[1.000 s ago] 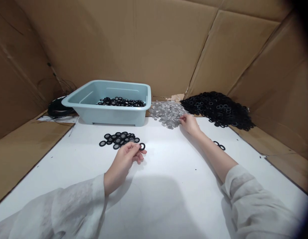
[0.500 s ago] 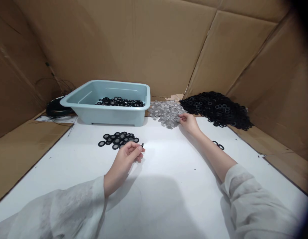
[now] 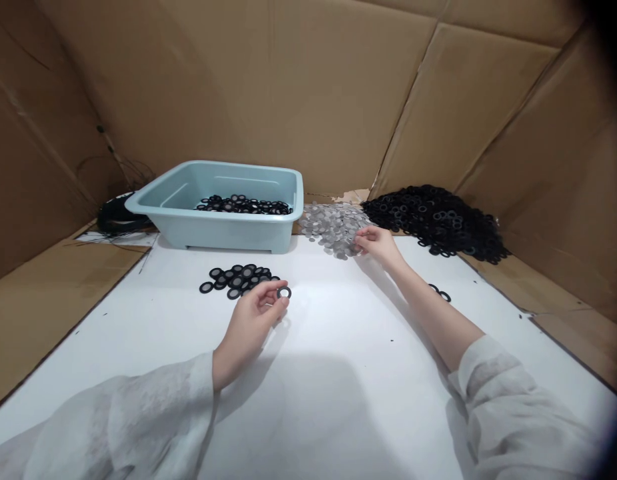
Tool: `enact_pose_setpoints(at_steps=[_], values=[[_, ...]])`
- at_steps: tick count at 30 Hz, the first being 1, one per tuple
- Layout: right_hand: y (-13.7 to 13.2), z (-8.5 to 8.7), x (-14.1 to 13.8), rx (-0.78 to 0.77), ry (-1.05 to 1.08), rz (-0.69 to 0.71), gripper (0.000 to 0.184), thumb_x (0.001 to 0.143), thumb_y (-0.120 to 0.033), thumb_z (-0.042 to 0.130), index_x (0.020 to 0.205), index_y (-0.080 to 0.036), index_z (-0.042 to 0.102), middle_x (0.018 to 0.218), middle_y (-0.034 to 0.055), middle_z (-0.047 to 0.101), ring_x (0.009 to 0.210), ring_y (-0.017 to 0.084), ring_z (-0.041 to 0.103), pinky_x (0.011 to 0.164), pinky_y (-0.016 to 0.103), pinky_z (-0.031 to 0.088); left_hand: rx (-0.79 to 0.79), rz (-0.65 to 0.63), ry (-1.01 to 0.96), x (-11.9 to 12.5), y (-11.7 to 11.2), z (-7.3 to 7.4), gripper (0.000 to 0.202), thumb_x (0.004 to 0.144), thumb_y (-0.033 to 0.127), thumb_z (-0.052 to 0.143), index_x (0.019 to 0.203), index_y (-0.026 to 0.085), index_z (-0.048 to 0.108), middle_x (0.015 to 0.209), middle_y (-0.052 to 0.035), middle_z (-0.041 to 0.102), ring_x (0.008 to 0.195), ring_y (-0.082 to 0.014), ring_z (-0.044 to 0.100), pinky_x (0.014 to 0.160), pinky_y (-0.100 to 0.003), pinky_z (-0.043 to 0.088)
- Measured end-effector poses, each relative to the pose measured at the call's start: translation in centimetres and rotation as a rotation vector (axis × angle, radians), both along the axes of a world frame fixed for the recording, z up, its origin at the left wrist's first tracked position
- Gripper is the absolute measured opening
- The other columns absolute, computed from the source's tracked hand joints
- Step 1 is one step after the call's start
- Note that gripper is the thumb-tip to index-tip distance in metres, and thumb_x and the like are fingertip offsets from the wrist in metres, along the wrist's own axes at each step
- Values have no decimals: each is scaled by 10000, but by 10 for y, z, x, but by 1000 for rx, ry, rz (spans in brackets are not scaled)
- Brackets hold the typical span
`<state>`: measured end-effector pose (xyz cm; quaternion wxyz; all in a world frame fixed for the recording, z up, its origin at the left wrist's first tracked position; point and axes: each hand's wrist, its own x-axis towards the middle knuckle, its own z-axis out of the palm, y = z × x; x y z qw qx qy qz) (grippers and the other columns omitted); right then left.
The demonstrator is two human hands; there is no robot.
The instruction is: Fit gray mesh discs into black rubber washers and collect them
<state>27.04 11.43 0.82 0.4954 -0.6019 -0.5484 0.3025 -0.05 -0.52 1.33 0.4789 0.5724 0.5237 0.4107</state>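
Between the thumb and fingers of my left hand (image 3: pixel 254 310) is a black ring (image 3: pixel 290 293), held upright with its face to me and the white table showing through its hole. Just behind that hand lies a group of black rings with grey discs in them (image 3: pixel 233 282). My right hand (image 3: pixel 378 245) reaches to the right edge of a heap of small flat grey discs (image 3: pixel 333 227). Its fingertips are pinched together among the discs; whether a disc is between them is hidden.
A light blue basin (image 3: pixel 228 233) at the back left holds many disc-filled rings. At the back right rises a large heap of black rings (image 3: pixel 438 217). Two loose rings (image 3: pixel 445 297) lie beside my right forearm. Cardboard walls (image 3: pixel 288 87) enclose the white table (image 3: pixel 308 413).
The ring in my left hand has turned from edge-on to face-on. My right fingertips have shifted slightly left and stay at the disc heap.
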Motion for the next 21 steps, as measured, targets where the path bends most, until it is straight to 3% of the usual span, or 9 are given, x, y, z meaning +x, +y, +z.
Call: enact_pose_setpoints(at_steps=[5, 9, 13, 18, 21], values=[[-20, 13, -29, -23, 68, 102, 158, 620, -238, 601, 733, -143, 545, 590, 14, 589, 462, 93, 518, 419, 201, 428, 50, 15, 9, -1, 1, -5, 361, 779, 310, 525, 1102, 155, 563, 831, -40, 564, 701, -131, 541, 638, -244, 458], [-49, 13, -64, -120, 111, 364, 158, 628, -227, 622, 738, -143, 548, 598, 9, 595, 491, 87, 530, 441, 189, 431, 67, 27, 34, -2, 3, -7, 371, 797, 306, 492, 1115, 125, 558, 950, -80, 585, 750, -144, 561, 711, -270, 467], [-78, 12, -93, -272, 100, 549, 131, 657, -230, 611, 723, -137, 546, 621, 14, 602, 509, 80, 532, 417, 163, 381, 51, 46, 37, -1, 3, -6, 345, 781, 307, 509, 1060, 113, 570, 880, -74, 608, 715, -150, 569, 701, -281, 474], [-93, 10, -108, -267, 121, 631, 139, 654, -241, 630, 710, -121, 586, 574, -19, 537, 470, 50, 445, 421, 164, 344, 63, 42, 10, -2, 3, -4, 282, 771, 315, 527, 979, 131, 575, 854, -57, 615, 691, -145, 582, 681, -277, 478], [-93, 6, -111, -240, 168, 642, 179, 638, -265, 658, 708, -128, 568, 590, -15, 536, 511, 63, 466, 461, 178, 363, 71, 29, 4, -1, 1, -1, 243, 769, 304, 536, 942, 139, 581, 796, -38, 619, 658, -137, 582, 664, -269, 475]])
